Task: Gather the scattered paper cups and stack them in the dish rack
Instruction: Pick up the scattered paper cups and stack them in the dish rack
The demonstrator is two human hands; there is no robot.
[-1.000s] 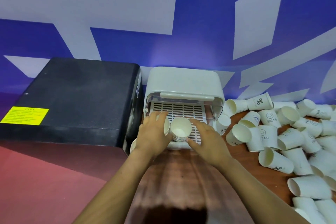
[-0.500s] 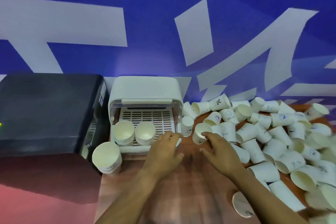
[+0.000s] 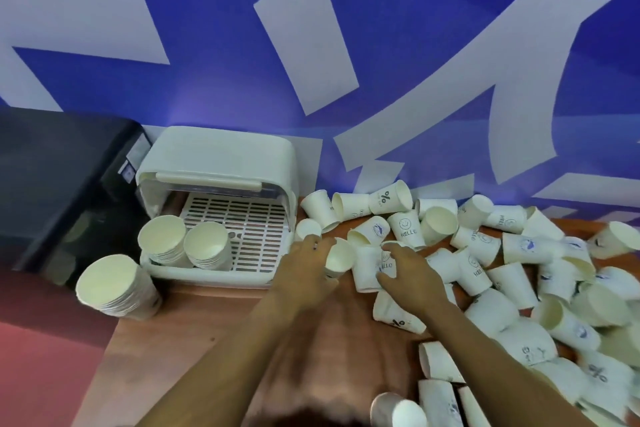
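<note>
**Two hands reach into a heap of paper cups beside a half-filled rack**

The left hand (image 3: 304, 262) curls round a white paper cup lying on its side (image 3: 338, 258), mouth towards the camera, seemingly ready to lift it. The right hand (image 3: 407, 270) rests with bent fingers over a white cup printed "HELLO" (image 3: 372, 270) just beside it; whether it truly grips is hard to tell.

Both cups sit at the near edge of a large heap of white paper cups (image 3: 502, 253), tipped every way across the brown wooden surface (image 3: 214, 340), to the right.

To the left stands the white plastic dish rack with a slotted floor (image 3: 256, 229), lid raised. Two upright cup stacks (image 3: 187, 246) occupy its front left corner, nested to save room. A third, taller stack (image 3: 114, 288) waits outside the rack, touching the surface, near a black box (image 3: 52, 177).
</note>
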